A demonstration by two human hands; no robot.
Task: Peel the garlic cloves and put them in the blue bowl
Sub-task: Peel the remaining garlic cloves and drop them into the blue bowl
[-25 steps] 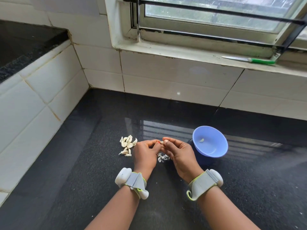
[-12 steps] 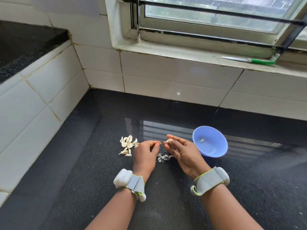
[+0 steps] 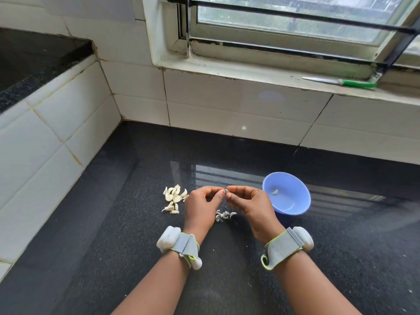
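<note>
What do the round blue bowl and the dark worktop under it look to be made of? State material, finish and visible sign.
The round blue bowl looks like plastic, smooth with a soft sheen: even, saturated colour, thin rim, dull highlights. The dark worktop looks like polished stone, probably granite: fine pale speckle, and a mirror-like reflection of the window bars behind the bowl. Neither can be confirmed by sight alone.

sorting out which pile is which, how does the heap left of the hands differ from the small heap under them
The left heap is larger, made of plump whole garlic cloves, and lies beside the left hand. The small heap holds thin, curled, greyer scraps that look like peeled skins, and lies on the countertop between the left hand and the right hand. Both are whitish and sit outside the blue bowl.
</note>
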